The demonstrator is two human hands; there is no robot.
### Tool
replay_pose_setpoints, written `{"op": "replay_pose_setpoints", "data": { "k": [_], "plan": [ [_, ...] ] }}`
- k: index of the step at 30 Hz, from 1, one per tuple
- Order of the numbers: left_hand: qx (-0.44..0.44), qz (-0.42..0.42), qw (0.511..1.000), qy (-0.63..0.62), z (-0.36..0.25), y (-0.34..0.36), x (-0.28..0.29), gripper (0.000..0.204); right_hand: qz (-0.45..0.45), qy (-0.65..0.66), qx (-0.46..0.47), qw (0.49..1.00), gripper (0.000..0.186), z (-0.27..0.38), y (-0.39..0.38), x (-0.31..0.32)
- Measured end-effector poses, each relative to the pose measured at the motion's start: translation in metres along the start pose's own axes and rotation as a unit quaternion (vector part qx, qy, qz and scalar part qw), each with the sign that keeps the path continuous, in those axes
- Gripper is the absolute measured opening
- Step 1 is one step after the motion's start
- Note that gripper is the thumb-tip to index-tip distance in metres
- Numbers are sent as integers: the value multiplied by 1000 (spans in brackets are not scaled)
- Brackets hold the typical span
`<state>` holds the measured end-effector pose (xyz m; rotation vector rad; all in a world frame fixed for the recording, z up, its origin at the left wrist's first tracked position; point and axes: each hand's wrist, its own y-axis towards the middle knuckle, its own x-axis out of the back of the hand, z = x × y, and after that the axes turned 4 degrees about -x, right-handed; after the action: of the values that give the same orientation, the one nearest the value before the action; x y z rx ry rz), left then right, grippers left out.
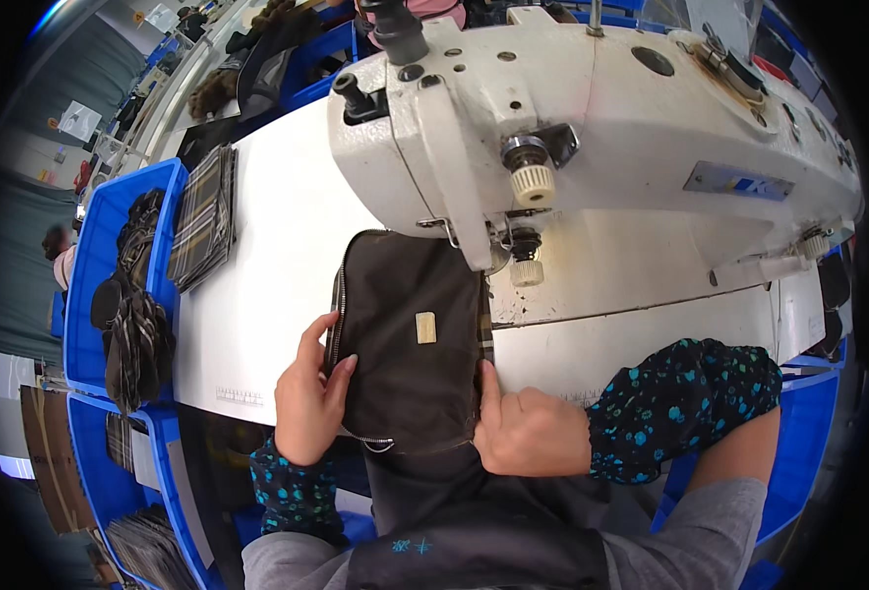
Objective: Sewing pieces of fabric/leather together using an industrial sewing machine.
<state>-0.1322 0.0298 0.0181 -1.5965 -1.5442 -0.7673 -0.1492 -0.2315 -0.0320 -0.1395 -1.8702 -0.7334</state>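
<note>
A dark brown fabric piece with a zipper along its left side and a small cream patch lies under the head of a white sewing machine, its far end beside the needle area. My left hand pinches the zipped left edge between thumb and fingers. My right hand grips the right edge, where some plaid shows, with the index finger lying along it and the other fingers curled. Both hands wear dark floral sleeve covers up the forearms.
The white table carries stacked plaid pieces at left. Blue bins with dark cloth pieces flank it at left, another bin is at right. Beyond are a person in pink and another person at far left.
</note>
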Motion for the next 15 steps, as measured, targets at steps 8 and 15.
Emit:
{"op": "replay_pose_setpoints", "data": {
  "k": [8, 15],
  "plan": [
    [-351, -8, 933, 78, -38, -45, -14, 58, -84, 123, -1, 989, 17, -11, 6, 4],
    [-397, -145, 902, 81, -15, -50, -34, 50, -143, 171, -9, 975, 9, -16, 10, 1]
  ]
}}
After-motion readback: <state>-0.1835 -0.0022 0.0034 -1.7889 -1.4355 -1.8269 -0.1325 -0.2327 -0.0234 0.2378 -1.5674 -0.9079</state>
